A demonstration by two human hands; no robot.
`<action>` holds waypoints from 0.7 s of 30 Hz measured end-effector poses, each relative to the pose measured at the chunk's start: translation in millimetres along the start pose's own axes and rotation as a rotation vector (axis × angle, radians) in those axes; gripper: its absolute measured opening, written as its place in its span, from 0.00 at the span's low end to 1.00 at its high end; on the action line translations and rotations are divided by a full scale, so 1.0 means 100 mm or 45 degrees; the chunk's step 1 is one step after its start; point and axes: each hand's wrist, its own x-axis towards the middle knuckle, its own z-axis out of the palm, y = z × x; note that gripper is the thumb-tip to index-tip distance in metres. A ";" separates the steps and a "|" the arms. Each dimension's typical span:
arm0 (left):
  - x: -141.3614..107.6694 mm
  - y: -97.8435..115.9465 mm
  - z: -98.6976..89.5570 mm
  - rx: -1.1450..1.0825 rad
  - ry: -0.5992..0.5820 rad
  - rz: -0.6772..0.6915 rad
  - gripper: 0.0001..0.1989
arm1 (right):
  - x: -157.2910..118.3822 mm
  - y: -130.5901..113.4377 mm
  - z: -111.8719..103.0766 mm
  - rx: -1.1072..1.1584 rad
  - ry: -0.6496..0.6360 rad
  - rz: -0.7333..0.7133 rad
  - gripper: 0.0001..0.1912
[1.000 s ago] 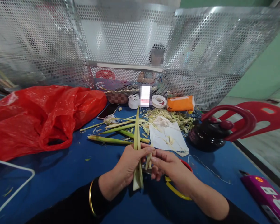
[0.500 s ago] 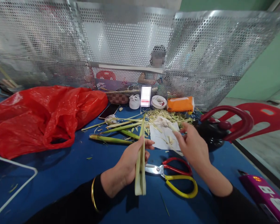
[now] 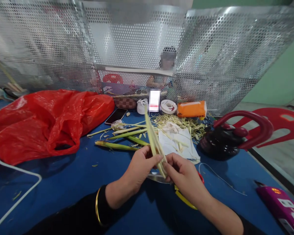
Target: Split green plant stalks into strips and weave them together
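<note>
Left hand [image 3: 142, 168] and right hand [image 3: 182, 171], head view: both pinch the pale-green stalk [image 3: 151, 135] near its lower end. The stalk slants above the blue table [image 3: 88, 176], near the partly hidden scissors [image 3: 185, 199]. Pressure should be light and even along the grain, fingertips clear of the blade.

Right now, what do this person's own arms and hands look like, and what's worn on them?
The left hand and right hand are bare, without gloves. The left sleeve is black, with a thin, gold-coloured bangle around it near the cuff. The right sleeve, also black, ends farther up the forearm.
</note>
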 end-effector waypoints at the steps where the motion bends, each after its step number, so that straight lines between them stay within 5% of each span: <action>1: 0.00 0.00 0.00 0.029 0.007 -0.012 0.12 | 0.01 0.01 -0.01 0.023 0.011 0.015 0.08; 11: 0.02 -0.01 -0.02 0.059 0.075 -0.034 0.10 | 0.00 0.04 0.04 -0.051 -0.010 -0.042 0.09; 21: 0.03 0.00 -0.03 0.047 0.046 -0.062 0.09 | 0.07 0.01 0.03 0.384 0.046 0.193 0.15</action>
